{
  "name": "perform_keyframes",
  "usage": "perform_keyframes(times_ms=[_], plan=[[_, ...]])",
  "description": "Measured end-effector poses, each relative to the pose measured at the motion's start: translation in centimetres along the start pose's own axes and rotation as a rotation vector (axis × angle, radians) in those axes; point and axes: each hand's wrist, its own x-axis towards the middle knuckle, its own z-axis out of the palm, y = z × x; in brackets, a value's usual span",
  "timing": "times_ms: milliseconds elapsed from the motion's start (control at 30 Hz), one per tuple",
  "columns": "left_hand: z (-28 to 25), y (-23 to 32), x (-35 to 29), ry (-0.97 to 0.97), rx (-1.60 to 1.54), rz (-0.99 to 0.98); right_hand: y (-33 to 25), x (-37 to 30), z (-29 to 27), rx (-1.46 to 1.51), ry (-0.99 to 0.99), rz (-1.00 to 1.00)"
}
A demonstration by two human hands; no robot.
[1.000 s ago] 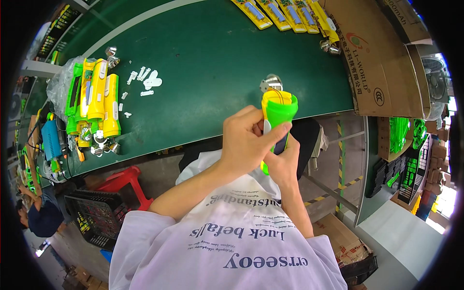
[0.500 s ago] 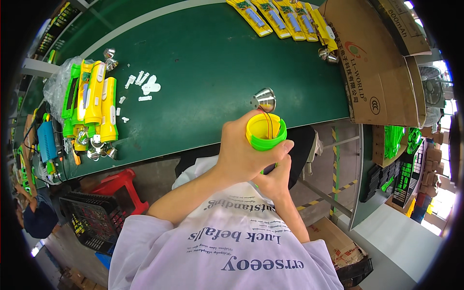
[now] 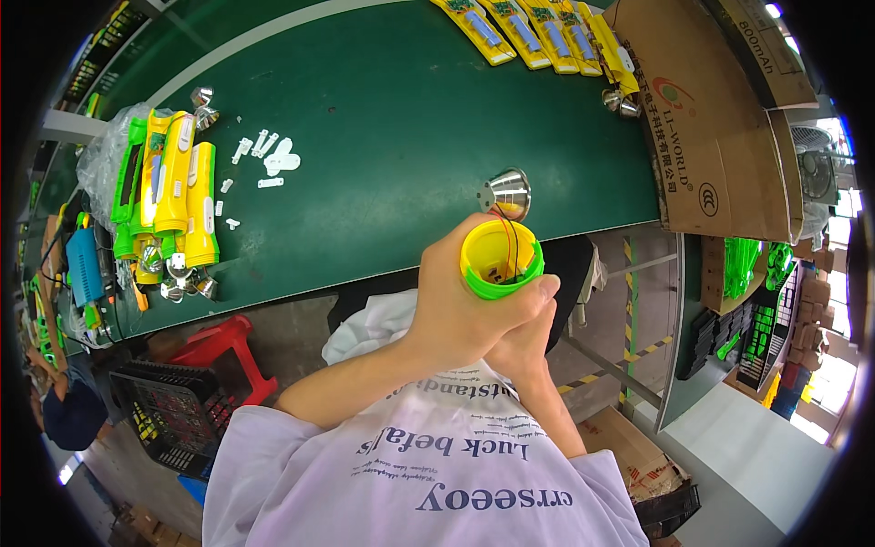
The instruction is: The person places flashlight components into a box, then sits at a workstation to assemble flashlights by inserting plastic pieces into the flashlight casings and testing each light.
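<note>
My left hand [image 3: 463, 296] is closed round a flashlight housing [image 3: 500, 290], green outside and yellow inside, its round mouth facing up. Below it, my right hand [image 3: 526, 339] is pressed against the housing's lower part; the left hand hides some of its fingers. Red and black wires [image 3: 510, 243] run from inside the mouth over the rim to a shiny silver reflector cup [image 3: 507, 193], which lies beyond the housing, apart from my fingers. The housing's lower end is hidden behind my hands.
On the green table [image 3: 365, 164], yellow and green flashlight bodies [image 3: 173, 187] lie at left beside small white parts [image 3: 281, 161]. Several yellow shells with circuit boards [image 3: 524, 35] line the far edge. A cardboard box [image 3: 702, 137] stands right; a red stool [image 3: 232, 354] and black crate [image 3: 173, 410] sit below.
The housing has tipped so more of its inside shows, and its two halves look closer together. The right hand has shifted up against it. The reflector cup has moved slightly right.
</note>
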Motion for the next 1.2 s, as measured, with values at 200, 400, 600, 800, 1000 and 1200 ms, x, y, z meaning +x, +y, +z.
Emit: perform_keyframes(times_ms=[200,400,600,800,1000,1200], plan=[[0.0,-0.7,-0.2,-0.108,-0.006,0.154,0.3,-0.7,0.3,0.049,0.012,0.083],[0.6,0.3,-0.7,-0.081,-0.055,0.054,-1.9,0.0,-0.3,-0.123,-0.060,0.075],[0.6,0.6,-0.8,-0.083,-0.154,0.003,-2.6,-0.1,0.6,-0.002,0.139,0.060],[1.1,0.9,-0.9,-0.046,-0.031,0.020,0.6,-2.2,0.4,-0.039,-0.040,0.075],[1.4,0.2,-1.4,-0.106,-0.066,0.084,1.4,-2.6,0.3,0.218,-0.010,0.032],[1.1,0.3,-1.7,-0.096,0.064,0.087,0.6,-2.4,0.5,0.274,0.030,0.121]])
